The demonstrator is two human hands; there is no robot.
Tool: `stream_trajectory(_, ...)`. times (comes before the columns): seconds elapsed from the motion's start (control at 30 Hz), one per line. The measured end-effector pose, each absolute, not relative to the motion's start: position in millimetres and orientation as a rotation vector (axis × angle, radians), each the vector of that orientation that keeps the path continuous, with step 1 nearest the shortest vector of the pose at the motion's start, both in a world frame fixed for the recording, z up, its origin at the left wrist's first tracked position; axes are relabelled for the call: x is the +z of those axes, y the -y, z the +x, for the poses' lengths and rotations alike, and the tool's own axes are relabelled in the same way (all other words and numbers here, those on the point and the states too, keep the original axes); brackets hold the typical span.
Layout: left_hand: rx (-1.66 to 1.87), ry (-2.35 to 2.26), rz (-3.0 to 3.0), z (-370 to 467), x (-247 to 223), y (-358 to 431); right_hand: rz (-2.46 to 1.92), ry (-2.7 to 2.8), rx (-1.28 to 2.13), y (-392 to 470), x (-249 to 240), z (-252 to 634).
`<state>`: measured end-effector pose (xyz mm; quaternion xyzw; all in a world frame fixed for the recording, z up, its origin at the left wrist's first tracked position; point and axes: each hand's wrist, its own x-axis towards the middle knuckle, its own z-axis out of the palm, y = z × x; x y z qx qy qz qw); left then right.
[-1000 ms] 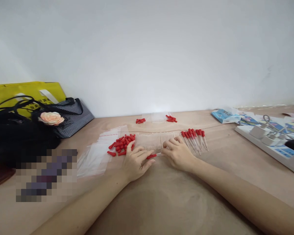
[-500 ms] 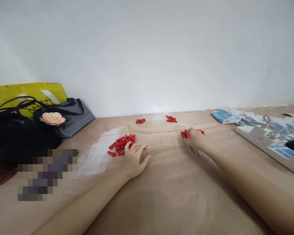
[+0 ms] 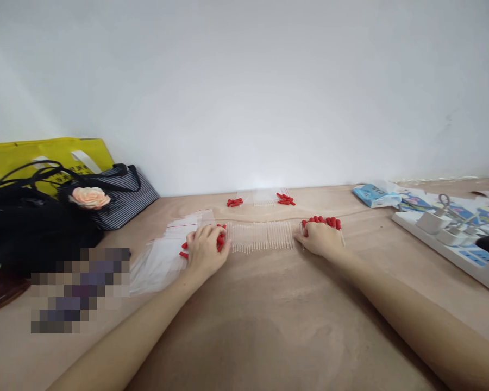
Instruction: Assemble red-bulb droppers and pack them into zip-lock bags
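My left hand [image 3: 207, 251] is over a pile of red rubber bulbs [image 3: 220, 243], its fingers curved and apart and its thumb out to the side; some bulbs show between thumb and fingers. A row of thin clear tubes [image 3: 264, 237] lies side by side on the table between my hands. At the right end of that row rests my right hand [image 3: 320, 239], fingers bent down and mostly hidden, thumb beside the last tubes. Just beyond it are tubes capped with red bulbs [image 3: 332, 222]. What its fingertips hold is hidden.
Clear zip bags [image 3: 163, 266] lie left of the pile. By the wall are a bag of tubes [image 3: 264, 197] and small groups of red bulbs [image 3: 285, 199]. A power strip [image 3: 452, 239] and blue packet [image 3: 375, 195] stand right; black bags [image 3: 36, 228] and a yellow bag [image 3: 65, 149] left.
My left hand has moved left, onto the pile of red bulbs. My right hand has shifted slightly left and toward me, uncovering more of the capped tubes.
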<state>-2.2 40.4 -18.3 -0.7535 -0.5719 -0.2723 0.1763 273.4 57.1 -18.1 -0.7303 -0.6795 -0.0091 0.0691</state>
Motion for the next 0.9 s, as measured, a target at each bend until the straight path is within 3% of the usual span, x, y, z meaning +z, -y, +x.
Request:
stream_trajectory(0.17, -0.607, 1.902, -2.087, -19.8, -4.3, -52.5, -2.274, 2.05, -0.019, -59.9, -19.1, 269.6)
stream_trajectory(0.5, -0.593, 1.797, -2.115, -18.9, -7.4, -56.7, -2.197, 2.065, -0.182, -51.7, -18.5, 256.1)
stream_trajectory(0.77, -0.287, 1.647, -2.364, -20.3, 12.3, -80.1, -1.313, 2.586, -0.103, -32.3, -16.1, 240.3)
stream_trajectory(0.9, -0.237, 1.662, -2.329, -12.2, 13.4, -85.9, -1.176, 2.645, 0.029, -27.0, -22.2, 238.2)
